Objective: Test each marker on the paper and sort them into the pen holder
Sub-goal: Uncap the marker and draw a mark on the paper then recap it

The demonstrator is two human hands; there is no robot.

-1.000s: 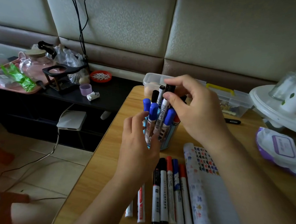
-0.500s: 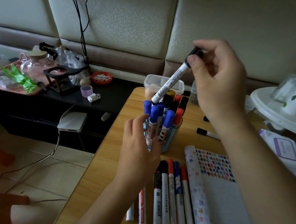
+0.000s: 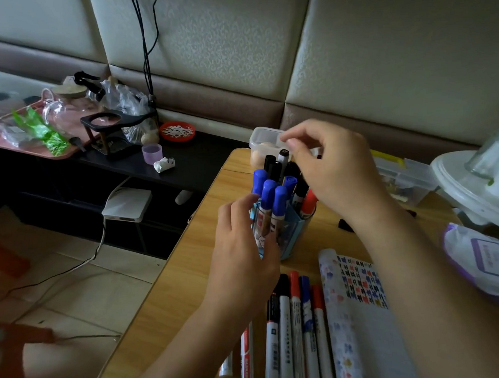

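While the left hand (image 3: 240, 255) wrapped the pen holder (image 3: 290, 234) on the table (image 3: 180, 272), the right hand (image 3: 334, 170) hovered at its 12 o'clock, fingers loosely curled, empty, above a black marker (image 3: 283, 161).

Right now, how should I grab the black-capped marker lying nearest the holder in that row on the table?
Probably pinch the black-capped marker across its white barrel, coming from above: it lies flat, packed against the red-capped marker, so only its top is exposed.
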